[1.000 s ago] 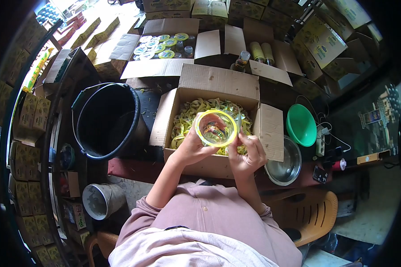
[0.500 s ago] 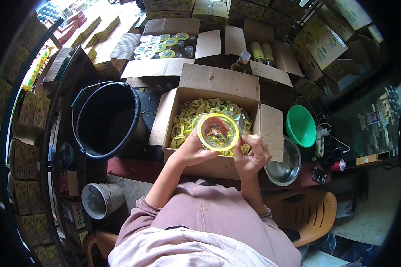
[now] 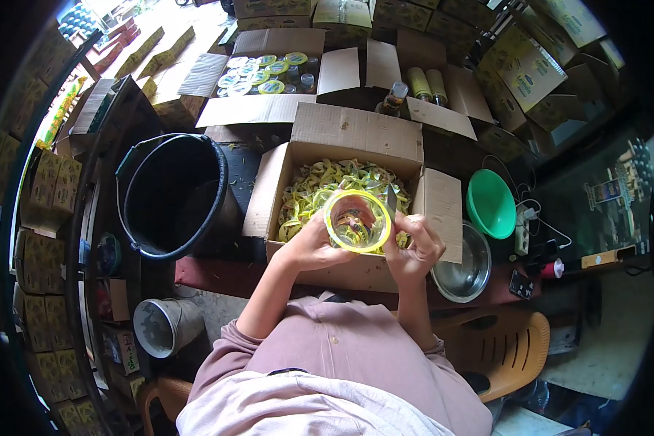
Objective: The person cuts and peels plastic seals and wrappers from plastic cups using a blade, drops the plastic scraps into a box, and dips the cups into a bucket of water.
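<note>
My left hand [image 3: 314,245] is wrapped round the side of a clear plastic cup [image 3: 357,248] with a yellow rim, its round mouth facing me. Through the cup, yellow and dark shapes show, but whether they are inside or behind it I cannot tell. Closed at the cup's right side, my right hand [image 3: 416,247] grips a knife [image 3: 392,202] whose thin grey blade points up along the rim. Its handle is hidden in the fingers. Both hands are over an open cardboard box [image 3: 357,131] full of yellow and clear plastic strips [image 3: 316,187].
Left of the box stands a black bucket [image 3: 221,211]. A green bowl [image 3: 491,205] and a metal bowl [image 3: 479,280] sit right. Behind are a carton of yellow-lidded cups [image 3: 271,86], a bottle [image 3: 394,98] and another carton [image 3: 469,91]. A pale bucket [image 3: 185,323] is lower left.
The cup and both hands have shifted slightly right and a little down. The knife blade stays beside the cup's rim.
</note>
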Action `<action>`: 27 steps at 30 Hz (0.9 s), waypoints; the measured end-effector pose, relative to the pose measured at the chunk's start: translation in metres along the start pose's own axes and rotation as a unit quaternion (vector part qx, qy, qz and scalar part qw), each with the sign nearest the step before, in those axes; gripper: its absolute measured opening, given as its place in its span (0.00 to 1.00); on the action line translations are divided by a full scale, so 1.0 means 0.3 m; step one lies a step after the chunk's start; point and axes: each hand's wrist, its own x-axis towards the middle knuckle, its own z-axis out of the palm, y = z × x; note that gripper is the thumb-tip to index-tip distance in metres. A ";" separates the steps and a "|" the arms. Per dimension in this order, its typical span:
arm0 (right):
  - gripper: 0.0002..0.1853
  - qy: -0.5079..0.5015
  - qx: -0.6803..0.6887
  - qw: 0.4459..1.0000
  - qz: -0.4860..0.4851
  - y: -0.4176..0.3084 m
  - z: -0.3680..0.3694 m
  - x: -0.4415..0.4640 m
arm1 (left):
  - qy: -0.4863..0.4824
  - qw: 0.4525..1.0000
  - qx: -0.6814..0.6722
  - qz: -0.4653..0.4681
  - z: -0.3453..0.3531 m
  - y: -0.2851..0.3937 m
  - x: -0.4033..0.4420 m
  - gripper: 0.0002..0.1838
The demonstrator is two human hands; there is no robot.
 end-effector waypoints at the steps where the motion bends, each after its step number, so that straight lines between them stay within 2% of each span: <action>1: 0.12 -0.006 0.000 1.000 0.003 0.003 -0.002 0.003 | -0.001 1.000 -0.013 -0.008 0.007 0.012 -0.004 0.28; 2: 0.13 -0.013 0.001 1.000 0.006 0.005 -0.002 0.006 | -0.001 1.000 -0.027 -0.017 0.010 0.018 -0.006 0.28; 6: 0.12 -0.017 0.034 0.999 0.014 0.014 -0.001 0.013 | -0.024 0.995 0.082 0.057 -0.013 -0.006 0.003 0.30; 9: 0.11 -0.003 0.029 0.999 0.021 0.013 0.003 0.002 | 0.038 0.998 -0.005 0.042 0.026 -0.008 0.012 0.33; 15: 0.10 0.008 0.010 1.000 0.008 -0.004 0.005 -0.008 | 0.049 0.996 -0.072 -0.030 0.024 0.012 0.008 0.32; 18: 0.11 -0.001 0.010 1.000 0.014 -0.002 0.003 -0.009 | -0.012 1.000 0.000 0.010 0.005 -0.015 0.005 0.33; 19: 0.11 -0.008 0.007 1.000 0.014 0.002 0.000 -0.005 | -0.021 0.999 -0.028 0.001 0.014 0.001 0.007 0.34; 22: 0.11 -0.012 0.020 1.000 0.016 0.012 -0.001 0.005 | -0.012 0.997 -0.074 -0.025 0.023 -0.011 -0.003 0.33; 25: 0.11 0.000 0.013 1.000 0.022 0.008 0.000 0.011 | 0.064 0.997 -0.051 0.016 0.032 -0.044 -0.006 0.32; 27: 0.11 0.013 -0.008 1.000 0.016 0.002 0.004 0.009 | 0.054 0.998 0.008 0.034 0.020 -0.064 0.002 0.33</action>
